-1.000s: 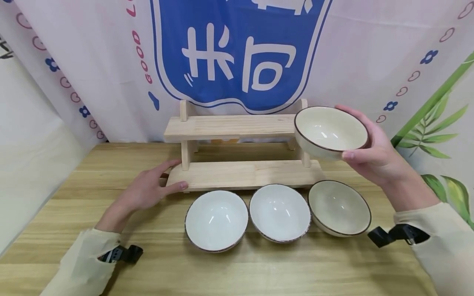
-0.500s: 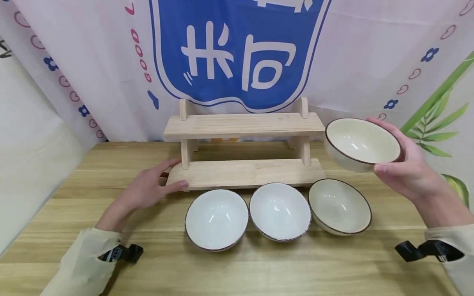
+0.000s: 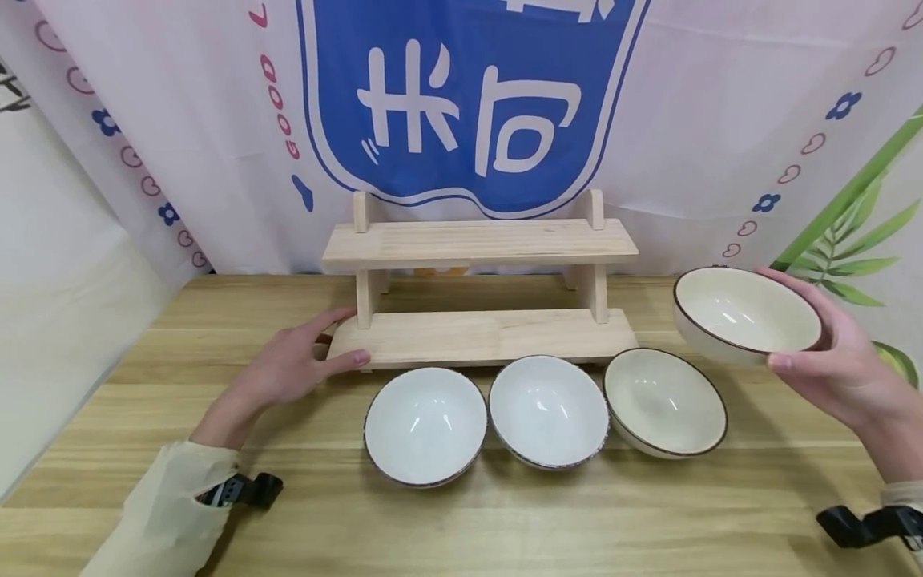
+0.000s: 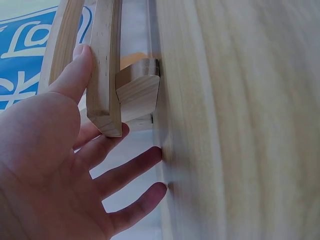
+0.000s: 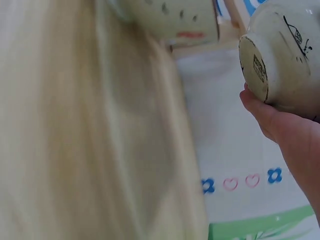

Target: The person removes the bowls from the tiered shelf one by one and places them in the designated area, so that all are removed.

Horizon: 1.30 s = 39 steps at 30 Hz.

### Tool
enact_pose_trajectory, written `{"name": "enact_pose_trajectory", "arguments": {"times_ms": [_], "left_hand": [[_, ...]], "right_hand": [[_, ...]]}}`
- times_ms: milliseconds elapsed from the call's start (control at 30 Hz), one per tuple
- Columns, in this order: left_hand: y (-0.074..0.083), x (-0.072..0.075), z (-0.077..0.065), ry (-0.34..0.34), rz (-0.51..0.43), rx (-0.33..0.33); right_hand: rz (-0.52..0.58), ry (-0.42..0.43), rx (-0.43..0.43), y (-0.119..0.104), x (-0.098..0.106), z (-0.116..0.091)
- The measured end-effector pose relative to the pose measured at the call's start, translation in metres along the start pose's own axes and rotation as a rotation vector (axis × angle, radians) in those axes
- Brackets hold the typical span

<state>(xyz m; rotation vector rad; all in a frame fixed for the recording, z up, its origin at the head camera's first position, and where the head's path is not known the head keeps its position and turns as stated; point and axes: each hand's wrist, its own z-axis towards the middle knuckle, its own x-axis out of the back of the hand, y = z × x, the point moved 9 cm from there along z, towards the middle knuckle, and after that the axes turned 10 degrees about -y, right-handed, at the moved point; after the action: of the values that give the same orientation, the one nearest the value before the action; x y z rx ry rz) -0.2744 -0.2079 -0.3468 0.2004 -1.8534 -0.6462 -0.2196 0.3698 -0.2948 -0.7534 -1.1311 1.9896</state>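
Note:
My right hand (image 3: pixel 844 365) grips a cream bowl (image 3: pixel 746 308) with a dark brown rim, holding it in the air at the right. In the right wrist view, the underside of this bowl (image 5: pixel 280 60) shows a stamped foot and dark painted marks. My left hand (image 3: pixel 292 365) holds the left end of a two-tier wooden display rack (image 3: pixel 483 336). Seen from the left wrist, the thumb lies on one face of the lower board (image 4: pixel 104 75), with fingers round the other side. Both tiers are bare.
In front of the rack stand two white bowls (image 3: pixel 425 425) (image 3: pixel 550 413) and a second cream bowl (image 3: pixel 665 403), side by side on the wooden table (image 3: pixel 505 529). A printed cloth (image 3: pixel 245 160) hangs behind the rack.
My right hand has carried the cream bowl rightward and down, away from the rack's upper tier. My left hand, the rack and the bowls on the table have stayed put.

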Motion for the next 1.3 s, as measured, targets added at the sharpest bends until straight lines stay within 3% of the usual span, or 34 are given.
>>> {"name": "enact_pose_trajectory", "arguments": {"times_ms": [367, 667, 1300], "left_hand": [[-0.001, 0.000, 0.002, 0.001, 0.005, 0.015], [0.003, -0.001, 0.002, 0.012, 0.008, -0.014], [0.001, -0.004, 0.002, 0.008, 0.004, -0.011]], "right_hand": [[0.060, 0.022, -0.054, 0.018, 0.023, -0.044], [0.078, 0.072, -0.105, 0.031, 0.032, -0.068], [-0.189, 0.168, -0.300, 0.040, 0.040, -0.086]]}}
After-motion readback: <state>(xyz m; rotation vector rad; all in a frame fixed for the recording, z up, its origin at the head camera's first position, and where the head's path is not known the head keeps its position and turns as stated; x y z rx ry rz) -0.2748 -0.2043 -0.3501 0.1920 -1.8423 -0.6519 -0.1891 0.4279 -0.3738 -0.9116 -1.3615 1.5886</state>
